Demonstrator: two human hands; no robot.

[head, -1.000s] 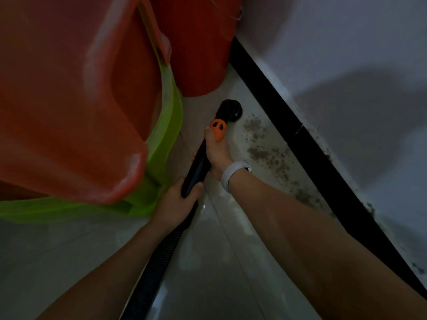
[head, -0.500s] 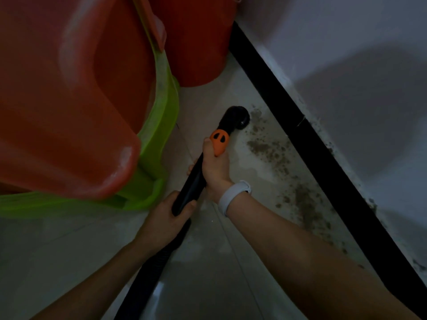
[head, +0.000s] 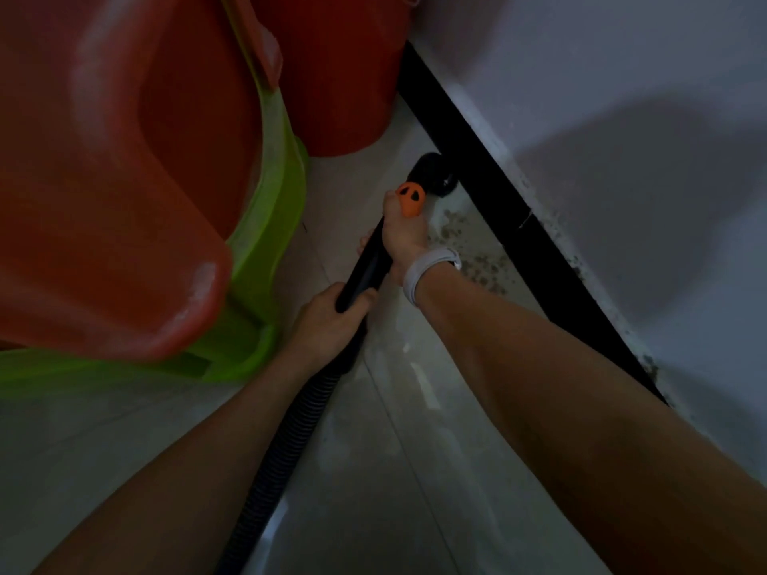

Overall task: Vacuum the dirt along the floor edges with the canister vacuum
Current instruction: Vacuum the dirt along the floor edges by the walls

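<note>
Both hands grip the black vacuum wand (head: 365,267), right hand (head: 404,238) far, left hand (head: 332,321) near, where the ribbed hose (head: 290,429) begins. An orange slider (head: 411,200) sits behind the nozzle (head: 433,174), which touches the black skirting (head: 519,226); dark dirt (head: 477,259) lies beside it.

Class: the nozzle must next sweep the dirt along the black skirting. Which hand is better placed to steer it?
Right hand: it grips the tube beside the nozzle and dirt.

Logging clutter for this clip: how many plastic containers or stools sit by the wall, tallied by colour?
Red: 2, a large red piece at left and a red bucket by the black baseboard.
Green: 1, a green piece under the large red one.
Total: 3
</note>
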